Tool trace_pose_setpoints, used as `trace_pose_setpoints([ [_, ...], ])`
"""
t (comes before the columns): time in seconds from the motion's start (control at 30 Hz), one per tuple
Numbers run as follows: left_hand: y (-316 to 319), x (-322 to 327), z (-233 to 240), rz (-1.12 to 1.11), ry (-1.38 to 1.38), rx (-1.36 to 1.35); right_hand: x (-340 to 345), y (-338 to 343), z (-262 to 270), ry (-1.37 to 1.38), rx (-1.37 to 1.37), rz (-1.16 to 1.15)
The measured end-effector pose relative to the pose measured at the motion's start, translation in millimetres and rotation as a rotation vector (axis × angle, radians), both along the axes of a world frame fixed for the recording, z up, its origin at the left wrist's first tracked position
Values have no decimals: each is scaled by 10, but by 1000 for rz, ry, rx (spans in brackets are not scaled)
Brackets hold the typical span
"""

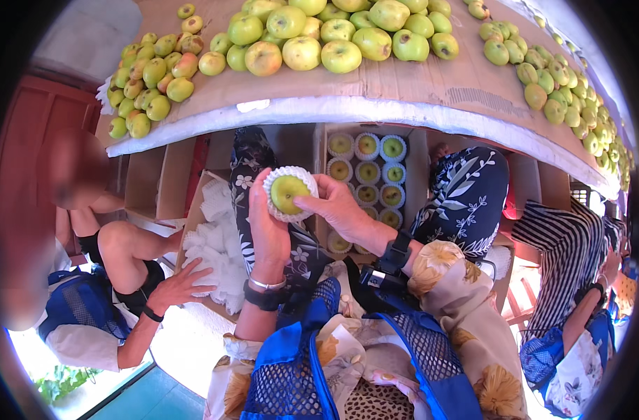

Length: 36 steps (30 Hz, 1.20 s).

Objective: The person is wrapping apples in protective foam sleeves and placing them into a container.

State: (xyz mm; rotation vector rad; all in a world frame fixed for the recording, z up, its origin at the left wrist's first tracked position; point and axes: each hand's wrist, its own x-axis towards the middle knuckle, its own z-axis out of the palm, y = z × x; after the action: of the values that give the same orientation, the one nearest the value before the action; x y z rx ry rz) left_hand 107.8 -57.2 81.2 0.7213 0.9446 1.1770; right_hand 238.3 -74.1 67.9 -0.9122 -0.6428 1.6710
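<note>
A green apple (pixel 287 195) in a white foam net sleeve (pixel 290 172) is held between both hands in front of my chest. My left hand (pixel 269 226) cups its left side and underside. From the right, my right hand (pixel 340 202) grips the sleeve, its thumb lying on the apple's face. Beyond my hands, between my knees, stands a cardboard box (pixel 415 184) with rows of sleeved apples (pixel 368 171). To the left, another cardboard box (pixel 193 223) holds a heap of loose white foam sleeves (pixel 214 257).
A cardboard-covered table (pixel 387 84) with a pale edge runs across the far side, bearing piles of apples (pixel 303 52). At left, a co-worker's hand (pixel 180 286) reaches near the sleeve box. Another person in striped trousers (pixel 558 252) sits at right. An open carton (pixel 159 184) stands under the table.
</note>
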Motion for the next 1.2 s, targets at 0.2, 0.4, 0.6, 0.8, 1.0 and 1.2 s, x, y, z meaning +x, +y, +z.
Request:
trace_pose_setpoints([
  [0.2, -31, 12, -92, 44, -3, -45, -21, -22, -73, 54, -21, 20],
  [0.4, 59, -98, -285, 65, -107, -221, -35, 26, -127, 28, -60, 37],
  [0.6, 131, -214, -97, -29, -159, -131, -125, 42, -133, 4, -8, 122],
  [0.8, -91, -40, -215, -5, -293, -265, 46, -125, -100, -52, -58, 190],
  [1.0, -130, -104, -234, 104, -292, -290, -65, -128, -211, 18, -159, 180],
  [1.2, -111, -70, -484, 188, -288, -290, -9, -105, -178, -132, -215, 207],
])
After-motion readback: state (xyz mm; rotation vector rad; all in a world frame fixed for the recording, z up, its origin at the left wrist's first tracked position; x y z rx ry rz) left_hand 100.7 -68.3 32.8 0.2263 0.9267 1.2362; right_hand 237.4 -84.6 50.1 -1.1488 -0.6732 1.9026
